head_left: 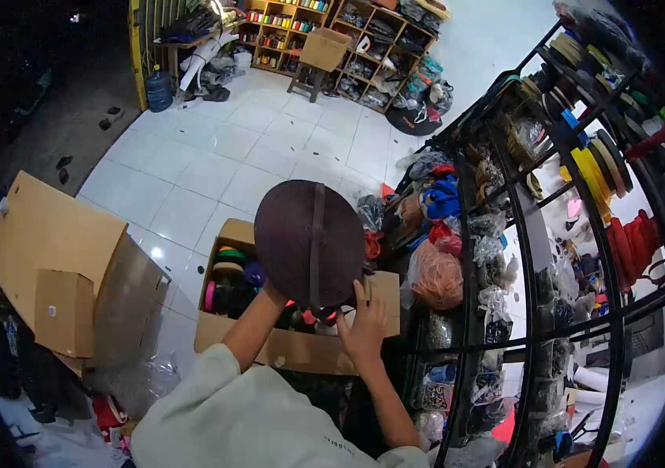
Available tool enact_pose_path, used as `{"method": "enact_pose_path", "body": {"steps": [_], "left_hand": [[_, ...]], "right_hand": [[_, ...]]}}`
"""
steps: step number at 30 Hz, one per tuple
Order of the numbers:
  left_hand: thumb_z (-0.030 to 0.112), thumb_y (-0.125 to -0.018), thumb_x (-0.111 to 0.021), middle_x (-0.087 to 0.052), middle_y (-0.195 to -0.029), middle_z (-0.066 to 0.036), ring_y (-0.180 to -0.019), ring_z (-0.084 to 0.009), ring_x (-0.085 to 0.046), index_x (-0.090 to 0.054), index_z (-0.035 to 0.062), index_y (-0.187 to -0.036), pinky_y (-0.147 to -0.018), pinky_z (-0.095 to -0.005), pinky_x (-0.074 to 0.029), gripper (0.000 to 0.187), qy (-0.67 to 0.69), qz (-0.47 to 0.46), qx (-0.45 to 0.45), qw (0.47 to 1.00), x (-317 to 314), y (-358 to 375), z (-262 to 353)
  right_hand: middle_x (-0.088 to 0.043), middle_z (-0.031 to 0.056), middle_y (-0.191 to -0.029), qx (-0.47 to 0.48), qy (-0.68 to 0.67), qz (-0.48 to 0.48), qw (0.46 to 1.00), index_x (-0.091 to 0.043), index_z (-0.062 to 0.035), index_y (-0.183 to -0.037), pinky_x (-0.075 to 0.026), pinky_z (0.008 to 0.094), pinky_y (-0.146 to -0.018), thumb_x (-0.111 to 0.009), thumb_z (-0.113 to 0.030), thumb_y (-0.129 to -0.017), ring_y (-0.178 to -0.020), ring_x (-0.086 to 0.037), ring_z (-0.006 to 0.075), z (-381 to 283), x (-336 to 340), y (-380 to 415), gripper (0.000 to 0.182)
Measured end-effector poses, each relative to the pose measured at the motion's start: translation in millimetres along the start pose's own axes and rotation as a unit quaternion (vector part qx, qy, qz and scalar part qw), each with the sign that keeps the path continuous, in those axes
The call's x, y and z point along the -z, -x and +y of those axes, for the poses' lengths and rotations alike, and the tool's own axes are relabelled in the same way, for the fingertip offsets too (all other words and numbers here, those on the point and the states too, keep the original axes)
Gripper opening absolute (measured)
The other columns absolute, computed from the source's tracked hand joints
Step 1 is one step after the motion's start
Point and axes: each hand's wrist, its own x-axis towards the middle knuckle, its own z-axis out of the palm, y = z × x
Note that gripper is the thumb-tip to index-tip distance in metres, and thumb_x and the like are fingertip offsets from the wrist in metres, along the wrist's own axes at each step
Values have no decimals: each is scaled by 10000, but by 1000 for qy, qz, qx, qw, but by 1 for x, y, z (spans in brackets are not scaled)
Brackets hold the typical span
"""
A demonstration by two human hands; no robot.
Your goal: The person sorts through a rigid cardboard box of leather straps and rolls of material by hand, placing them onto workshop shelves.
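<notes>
At the far left, a large empty cardboard box lies tipped on the white tiled floor, its flaps hanging open. Crumpled clear plastic sits just below it.

Near the middle, a second open cardboard box rests on the floor. Inside it are rolls of coloured ribbon, packed side by side in green, tan, pink and purple.

Above this box, the person holds up a large, round, dark brown roll of webbing, seen flat-on, with a loose strip of the same webbing hanging down across its face. The roll is lifted clear of the box, roughly over its right half. The left hand supports the roll from behind at its lower left edge; only the wrist and a little of the hand show, so the grip itself cannot be made out. The right hand is at the lower right edge of the roll, fingers spread and pressed against its rim, grasping it. Both arms come from pale green sleeves at the bottom of the view.

To the right stands a tall black metal shelving rack, crammed with clear bags of small goods, a mesh bag of orange material, blue fabric, and spools of yellow and red tape.
</notes>
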Motion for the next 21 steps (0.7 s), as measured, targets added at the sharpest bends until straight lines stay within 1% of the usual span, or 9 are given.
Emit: {"method": "enact_pose_path", "body": {"steps": [6, 7, 8, 10, 12, 13, 15, 18, 21], "left_hand": [[538, -945, -486, -539, -1278, -89, -1031, -269, -577, -411, 104, -1367, -943, -487, -451, 610, -34, -1, 0, 999, 2, 3, 19], [537, -946, -486, -539, -1277, -89, -1030, -269, -577, -412, 103, -1367, -943, -487, -452, 609, -33, 7, 3, 999, 7, 13, 15], [536, -946, -485, -540, -1277, -89, -1030, -268, -577, -412, 103, -1366, -943, -486, -452, 608, -29, 17, 7, 999, 12, 27, 6], [534, -947, -485, -541, -1276, -90, -1030, -268, -578, -413, 103, -1366, -943, -485, -453, 605, -12, 45, 21, 999, 17, 62, -23], [533, -948, -484, -542, -1275, -90, -1030, -267, -579, -413, 102, -1365, -943, -484, -453, 603, -2, 56, 33, 998, 19, 80, -44], [532, -949, -484, -542, -1275, -90, -1030, -267, -579, -414, 102, -1365, -942, -483, -454, 602, -1, 58, 38, 998, 20, 85, -50], [530, -950, -484, -543, -1274, -91, -1030, -267, -580, -414, 102, -1364, -942, -482, -455, 600, -2, 59, 45, 997, 21, 92, -57], [527, -951, -483, -545, -1273, -91, -1030, -266, -581, -415, 101, -1364, -942, -480, -456, 597, -2, 62, 53, 997, 27, 102, -69], [524, -952, -482, -546, -1272, -92, -1029, -265, -582, -416, 100, -1363, -942, -479, -457, 594, -4, 66, 59, 996, 26, 111, -75]], "right_hand": [[-287, 291, -1488, -60, -133, -17, 989, -334, -76, -1460, -322, 501, -1103, -693, -140, -838, -1371, -311, 480, 15, 22, 13, 721], [-383, 253, -1432, -18, -129, 36, 991, -413, -59, -1406, -376, 492, -1053, -684, -131, -854, -1331, -378, 438, 11, 28, 12, 618], [-383, 253, -1432, -29, -127, 27, 991, -413, -59, -1406, -376, 492, -1053, -684, -131, -854, -1331, -378, 438, 5, 30, 10, 618], [-488, 202, -1318, -19, -221, 52, 974, -534, -44, -1294, -458, 459, -946, -669, -231, -883, -1163, -534, 382, -9, 32, 14, 471], [-564, 162, -1109, 31, -186, 36, 981, -607, -22, -1166, -438, 467, -896, -681, -289, -879, -1029, -557, 346, -48, 43, 2, 400], [-564, 162, -1109, 23, -184, 37, 982, -607, -22, -1166, -438, 467, -896, -681, -289, -879, -1029, -557, 346, -62, 41, -1, 400], [-571, 149, -1025, 8, -21, 27, 999, -627, -28, -1074, -406, 455, -848, -659, -319, -887, -956, -565, 321, -82, 36, -9, 348], [-568, 106, -902, -51, -58, 1, 997, -632, -41, -929, -385, 431, -877, -687, -274, -864, -877, -566, 306, -79, 27, -13, 248], [-608, 132, -834, -43, -102, 3, 994, -611, -22, -869, -448, 411, -746, -668, -185, -869, -774, -604, 307, -62, 26, -18, 173]]}}
